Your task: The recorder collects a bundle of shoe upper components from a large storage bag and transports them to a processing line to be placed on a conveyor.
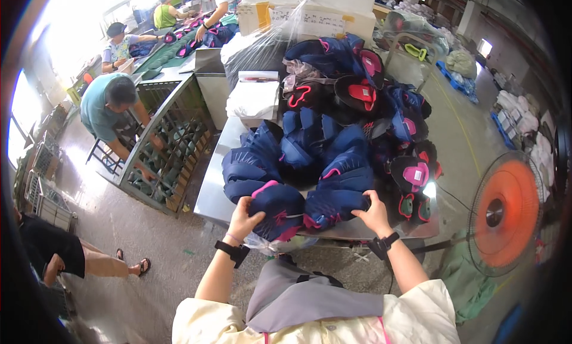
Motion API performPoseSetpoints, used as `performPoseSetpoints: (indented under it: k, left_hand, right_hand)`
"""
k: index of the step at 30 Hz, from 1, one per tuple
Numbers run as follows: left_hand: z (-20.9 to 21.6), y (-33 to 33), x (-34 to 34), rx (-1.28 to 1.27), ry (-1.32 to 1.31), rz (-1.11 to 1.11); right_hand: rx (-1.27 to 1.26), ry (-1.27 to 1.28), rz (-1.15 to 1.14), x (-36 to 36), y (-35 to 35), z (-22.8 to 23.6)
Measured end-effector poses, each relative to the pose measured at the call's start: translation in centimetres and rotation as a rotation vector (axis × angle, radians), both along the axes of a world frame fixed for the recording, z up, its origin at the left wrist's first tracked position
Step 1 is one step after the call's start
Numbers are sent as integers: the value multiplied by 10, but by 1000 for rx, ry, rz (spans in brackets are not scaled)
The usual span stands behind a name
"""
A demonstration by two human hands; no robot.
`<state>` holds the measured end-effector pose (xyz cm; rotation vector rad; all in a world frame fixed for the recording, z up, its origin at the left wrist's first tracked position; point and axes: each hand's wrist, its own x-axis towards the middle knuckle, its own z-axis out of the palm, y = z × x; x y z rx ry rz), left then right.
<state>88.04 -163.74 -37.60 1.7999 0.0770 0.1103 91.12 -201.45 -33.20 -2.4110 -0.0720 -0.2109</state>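
Note:
At the near edge of a metal-topped table (211,192), my left hand (243,219) grips the left side of a navy shoe upper (277,206) with pink trim, thumb on top. My right hand (374,213) is closed on the outer end of another navy shoe upper (335,206) beside it. The inner ends of the two uppers meet or nearly meet. Behind them, nested stacks of navy uppers (307,138) fan out in a ring. Both hands' fingertips are partly hidden beneath the fabric.
More black, navy and pink uppers (360,94) heap up at the back right of the table. White papers (253,97) lie at the back left. An orange fan (503,213) stands to the right. A person (110,111) bends over a metal rack (170,159) at left; other people work farther back.

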Motion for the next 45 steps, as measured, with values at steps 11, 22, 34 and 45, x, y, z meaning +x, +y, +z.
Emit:
performPoseSetpoints:
  k: [11, 22, 34, 45]
  left_hand:
    - [35, -5, 26, -42, -130, -36]
    - [0, 104, 18, 407, 66, -31]
    - [99, -30, 207, 1158, -347, -889]
    - [90, -9, 233, 1364, -318, -703]
  right_hand:
    - [-226, -91, 218, 52, 40, 47]
    - [44, 1068, 332, 76, -33, 65]
    - [-383, -326, 925, 312, 229, 57]
    - [-735, 37, 1028, 307, 149, 96]
